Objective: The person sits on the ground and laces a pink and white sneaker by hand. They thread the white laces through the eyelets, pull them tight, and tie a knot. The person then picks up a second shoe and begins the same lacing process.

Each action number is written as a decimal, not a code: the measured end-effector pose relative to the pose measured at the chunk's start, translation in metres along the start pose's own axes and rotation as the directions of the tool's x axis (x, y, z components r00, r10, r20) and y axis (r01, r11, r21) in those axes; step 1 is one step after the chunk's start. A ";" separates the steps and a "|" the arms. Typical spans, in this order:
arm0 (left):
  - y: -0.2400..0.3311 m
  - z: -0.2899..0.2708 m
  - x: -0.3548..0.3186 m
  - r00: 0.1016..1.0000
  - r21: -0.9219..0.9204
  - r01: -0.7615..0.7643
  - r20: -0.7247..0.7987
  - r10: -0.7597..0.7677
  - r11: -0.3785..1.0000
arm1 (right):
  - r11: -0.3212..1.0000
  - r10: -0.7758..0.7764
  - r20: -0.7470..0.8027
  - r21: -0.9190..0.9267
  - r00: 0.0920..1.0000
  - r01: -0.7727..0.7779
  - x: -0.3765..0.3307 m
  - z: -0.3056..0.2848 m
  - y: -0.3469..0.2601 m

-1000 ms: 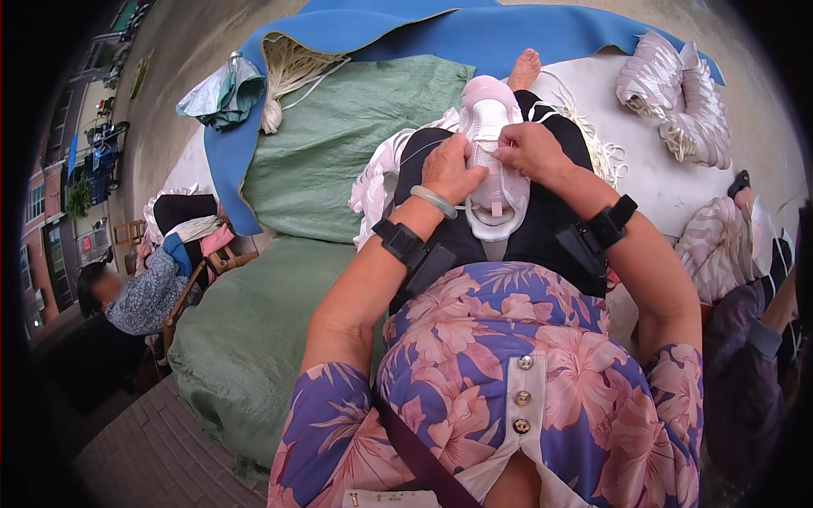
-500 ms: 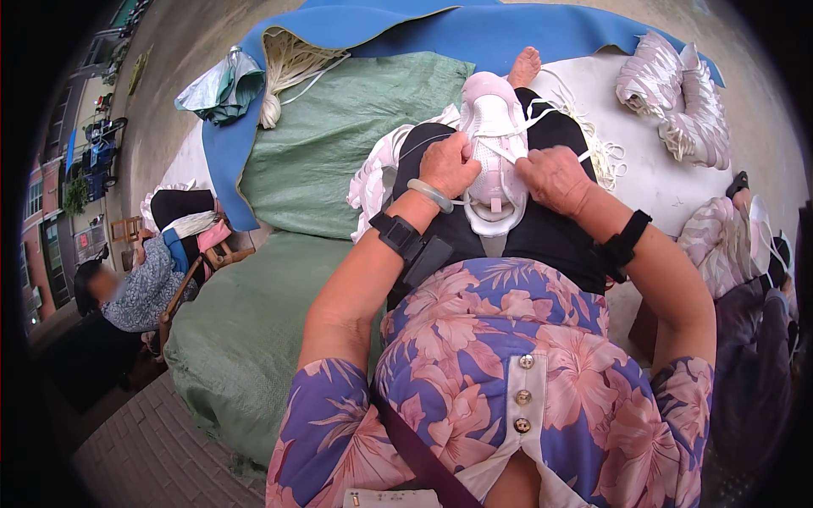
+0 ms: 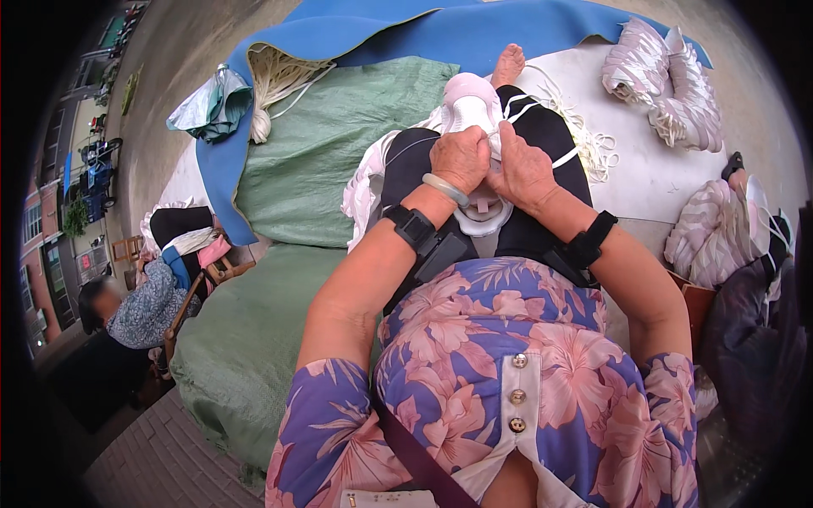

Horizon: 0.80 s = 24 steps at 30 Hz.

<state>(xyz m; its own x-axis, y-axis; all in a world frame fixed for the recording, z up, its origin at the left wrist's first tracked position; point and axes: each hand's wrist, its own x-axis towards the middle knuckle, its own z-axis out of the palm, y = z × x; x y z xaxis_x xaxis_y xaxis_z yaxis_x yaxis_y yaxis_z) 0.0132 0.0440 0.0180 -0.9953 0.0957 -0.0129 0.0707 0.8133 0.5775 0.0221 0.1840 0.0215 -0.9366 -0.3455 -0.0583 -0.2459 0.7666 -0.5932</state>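
A pink-and-white shoe upper [image 3: 468,91] lies across my lap, its rounded toe pointing away and its collar toward me. My left hand [image 3: 461,159] is closed over the left side of its lacing area, fingers curled. Close against it, my right hand [image 3: 522,169] is also closed on the upper's right side. A white shoelace [image 3: 566,157] trails out to the right from beside my right hand. Both hands seem to grip the lace, though the fingertips and most of the lacing are hidden.
Green woven sacks [image 3: 339,144] lie to the left, with a bundle of white laces [image 3: 284,80]. Loose laces [image 3: 593,148] rest on a white sheet [image 3: 644,182]. Stacked uppers [image 3: 688,106] stand at far right. Another person [image 3: 148,300] sits at left.
My hands have come together over the middle of the upper, the right one moving left. The whole view has shifted slightly.
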 end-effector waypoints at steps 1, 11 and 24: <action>0.000 0.001 0.000 1.000 0.020 0.004 -0.017 -0.004 1.000 | 1.000 0.011 0.007 -0.005 1.000 -0.010 0.000 0.000 0.002; 0.000 0.005 -0.006 1.000 0.041 0.013 -0.023 -0.012 0.999 | 0.996 0.011 0.040 0.083 0.999 -0.014 0.004 -0.004 0.010; 0.012 -0.001 0.003 0.995 0.235 -0.001 0.101 -0.023 0.972 | 0.985 -0.059 0.072 0.166 0.996 0.046 0.006 0.005 0.020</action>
<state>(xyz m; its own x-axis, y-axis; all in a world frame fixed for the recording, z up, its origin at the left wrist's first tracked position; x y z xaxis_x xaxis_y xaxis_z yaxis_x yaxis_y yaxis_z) 0.0113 0.0530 0.0260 -0.9849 0.1344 -0.1091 0.0853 0.9252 0.3698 0.0125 0.1949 0.0054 -0.9000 -0.4283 -0.0814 -0.2439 0.6495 -0.7202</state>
